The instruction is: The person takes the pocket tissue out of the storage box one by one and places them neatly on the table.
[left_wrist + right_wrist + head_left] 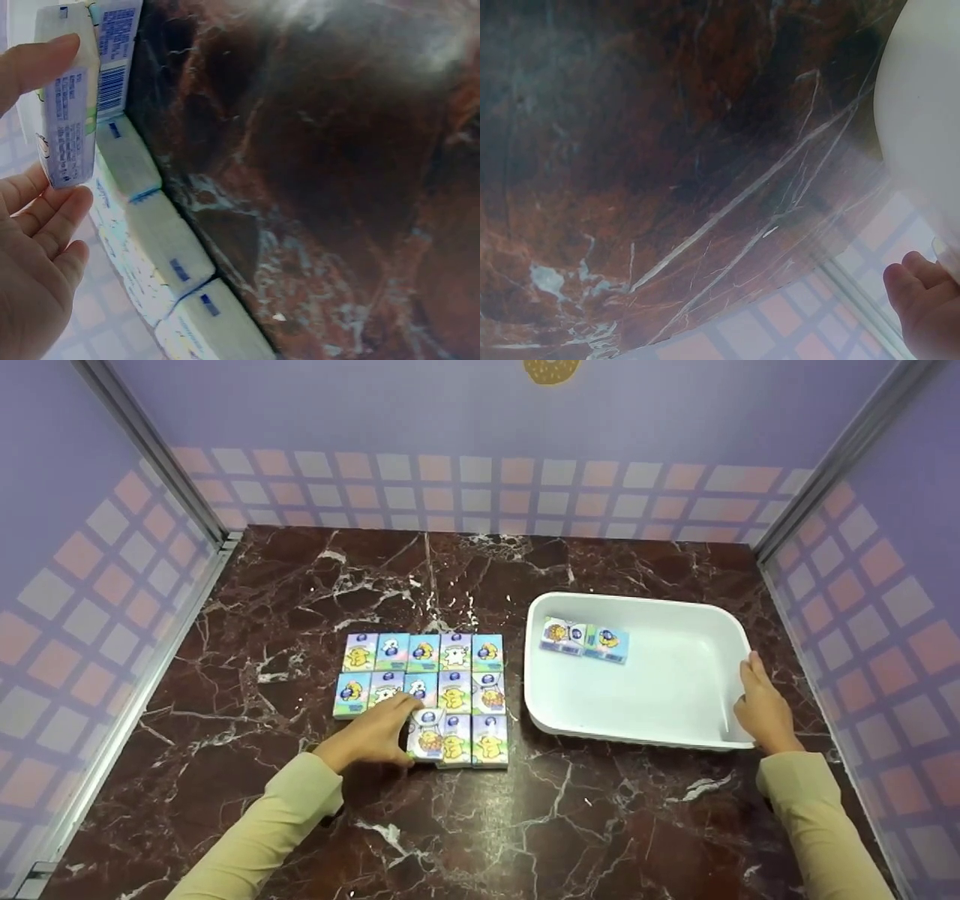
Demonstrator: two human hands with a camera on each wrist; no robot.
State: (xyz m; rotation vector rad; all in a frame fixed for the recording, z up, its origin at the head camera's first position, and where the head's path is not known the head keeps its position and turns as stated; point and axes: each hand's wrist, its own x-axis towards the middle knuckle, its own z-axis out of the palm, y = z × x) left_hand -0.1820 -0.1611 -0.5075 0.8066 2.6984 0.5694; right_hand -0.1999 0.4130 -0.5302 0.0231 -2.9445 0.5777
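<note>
My left hand (379, 729) pinches a small tissue pack (426, 736) with a cartoon print, at the left end of the front row. In the left wrist view the thumb and fingers hold this pack at its two ends, tilted against its neighbours. Several similar packs (455, 652) lie side by side in rows on the marble-patterned table. On the right, my right hand (766, 712) grips the right rim of a white plastic basin (637, 733). Two tissue packs (606, 643) lie inside the basin at its back left.
The dark red marble-patterned table (480, 840) is bounded by purple checked panels (480, 435) at the back and both sides. Metal strips (161, 667) run along the panel edges. The basin's left wall stands close to the right end of the pack rows.
</note>
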